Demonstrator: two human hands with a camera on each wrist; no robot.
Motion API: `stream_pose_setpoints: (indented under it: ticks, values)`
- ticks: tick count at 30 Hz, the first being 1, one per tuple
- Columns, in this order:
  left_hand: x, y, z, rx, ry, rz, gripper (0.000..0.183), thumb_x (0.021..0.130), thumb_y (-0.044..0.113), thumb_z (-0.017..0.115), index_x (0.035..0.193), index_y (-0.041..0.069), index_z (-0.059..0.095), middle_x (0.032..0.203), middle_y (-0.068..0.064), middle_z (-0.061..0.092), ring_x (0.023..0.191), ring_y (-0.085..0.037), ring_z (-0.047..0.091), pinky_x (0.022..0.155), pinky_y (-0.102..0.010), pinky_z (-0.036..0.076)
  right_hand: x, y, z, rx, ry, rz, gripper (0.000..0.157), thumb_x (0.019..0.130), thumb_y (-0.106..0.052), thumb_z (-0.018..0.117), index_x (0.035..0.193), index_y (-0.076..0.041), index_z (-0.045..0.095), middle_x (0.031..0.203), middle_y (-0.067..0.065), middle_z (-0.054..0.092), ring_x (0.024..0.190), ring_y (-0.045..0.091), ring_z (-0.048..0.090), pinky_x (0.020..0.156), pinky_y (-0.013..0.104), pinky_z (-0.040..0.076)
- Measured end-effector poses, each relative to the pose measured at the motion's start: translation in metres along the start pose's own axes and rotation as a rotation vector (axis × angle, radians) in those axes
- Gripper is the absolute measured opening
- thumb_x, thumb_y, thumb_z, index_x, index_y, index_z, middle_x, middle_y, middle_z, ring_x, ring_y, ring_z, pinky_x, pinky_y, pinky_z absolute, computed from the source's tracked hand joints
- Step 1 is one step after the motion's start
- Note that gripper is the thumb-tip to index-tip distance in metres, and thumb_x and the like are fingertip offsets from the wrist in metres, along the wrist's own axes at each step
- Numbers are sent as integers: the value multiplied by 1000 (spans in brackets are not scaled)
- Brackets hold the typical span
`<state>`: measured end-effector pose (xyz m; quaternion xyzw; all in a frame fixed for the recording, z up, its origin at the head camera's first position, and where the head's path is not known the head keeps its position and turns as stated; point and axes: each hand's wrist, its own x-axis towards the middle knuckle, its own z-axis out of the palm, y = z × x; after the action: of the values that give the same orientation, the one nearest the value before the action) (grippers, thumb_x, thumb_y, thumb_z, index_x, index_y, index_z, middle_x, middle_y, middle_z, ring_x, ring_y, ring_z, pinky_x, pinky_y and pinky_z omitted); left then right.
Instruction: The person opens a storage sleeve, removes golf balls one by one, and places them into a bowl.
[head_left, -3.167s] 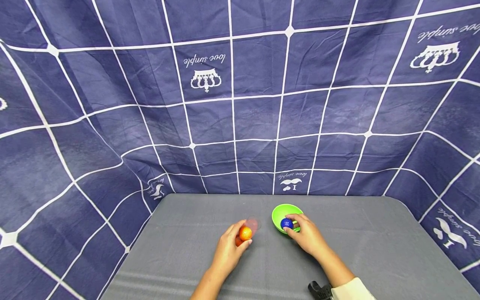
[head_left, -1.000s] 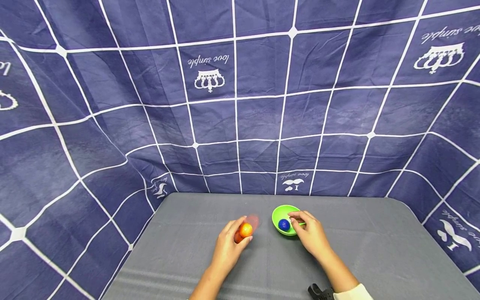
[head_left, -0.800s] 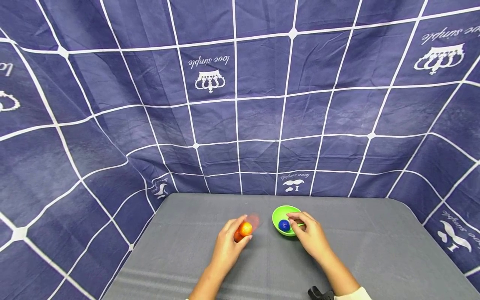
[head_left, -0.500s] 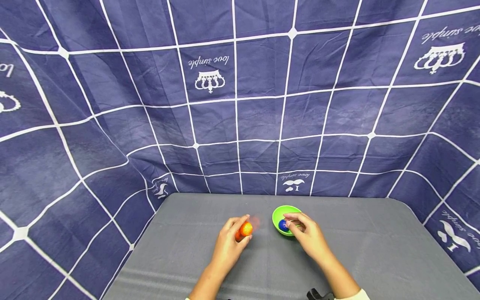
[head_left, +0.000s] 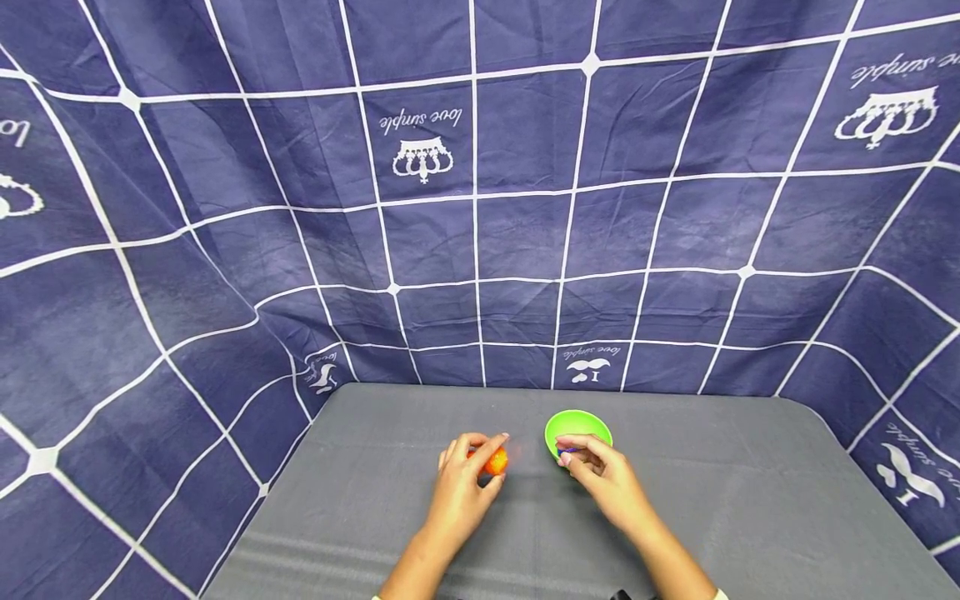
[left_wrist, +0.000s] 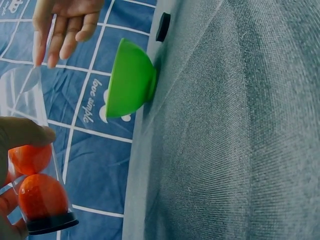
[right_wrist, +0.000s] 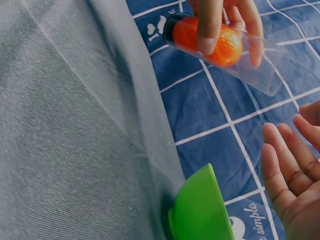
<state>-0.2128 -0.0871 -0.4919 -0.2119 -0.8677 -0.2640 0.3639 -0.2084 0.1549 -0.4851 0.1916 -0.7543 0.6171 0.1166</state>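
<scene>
In the head view my left hand (head_left: 459,492) grips a clear plastic tube (left_wrist: 22,95) holding orange balls (head_left: 497,461). The left wrist view shows the tube's black base (left_wrist: 52,223) and my thumb across its wall. To the right stands a green bowl (head_left: 577,423). My right hand (head_left: 611,487) hovers over the bowl's near side, fingers loosely bent. A sliver of a blue ball (head_left: 567,451) shows below its fingertips, mostly hidden by them. Both wrist views show the right hand raised above the bowl, with no ball seen in its fingers.
A grey cloth covers the table (head_left: 720,475). Beyond the bowl a black disc (left_wrist: 163,26) lies on it in the left wrist view. Blue white-lined curtains (head_left: 517,242) stand close at the back and both sides.
Earlier the right hand lowered the blue ball into the bowl and let go. Since then it has shifted left over the ball, covering most of it. The left hand's tube has tilted slightly.
</scene>
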Motion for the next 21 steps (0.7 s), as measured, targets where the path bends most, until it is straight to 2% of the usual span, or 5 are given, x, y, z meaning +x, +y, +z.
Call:
stream_pose_setpoints:
  ticks: [4, 10, 14, 18, 21]
  values:
    - [1, 1, 0, 34, -1, 32, 67, 59, 10, 95, 120, 28, 73, 104, 1, 63, 95, -18, 59, 84, -36, 44, -2, 1, 4, 49, -39, -25, 28, 96, -4, 64, 122, 7, 64, 107, -4, 72, 94, 3, 71, 77, 19, 57]
    - [3, 4, -1, 57, 2, 76, 67, 58, 9, 94, 119, 28, 74, 105, 1, 64, 96, -19, 60, 88, -39, 44, -5, 1, 6, 117, -82, -23, 34, 97, -2, 62, 128, 11, 59, 117, -12, 69, 100, 8, 72, 82, 19, 57]
    - [5, 6, -2, 68, -2, 102, 70, 55, 7, 94, 119, 28, 73, 107, -1, 64, 97, -21, 60, 91, -42, 45, -5, 1, 8, 149, -99, -24, 37, 97, 0, 61, 131, 13, 56, 122, -13, 67, 100, 3, 70, 82, 19, 57]
    - [6, 7, -3, 101, -12, 130, 70, 54, 6, 94, 117, 27, 74, 107, -3, 64, 98, -23, 61, 93, -45, 45, -5, 1, 11, 150, -104, 0, 38, 96, -1, 63, 132, 11, 56, 123, -9, 67, 98, 2, 69, 81, 20, 58]
    - [7, 8, -4, 138, -34, 148, 68, 55, 5, 92, 117, 27, 74, 108, -3, 64, 100, -24, 61, 94, -44, 45, -5, 0, 13, 135, -95, 29, 38, 95, -4, 66, 131, 5, 59, 124, 6, 69, 97, 3, 69, 80, 22, 58]
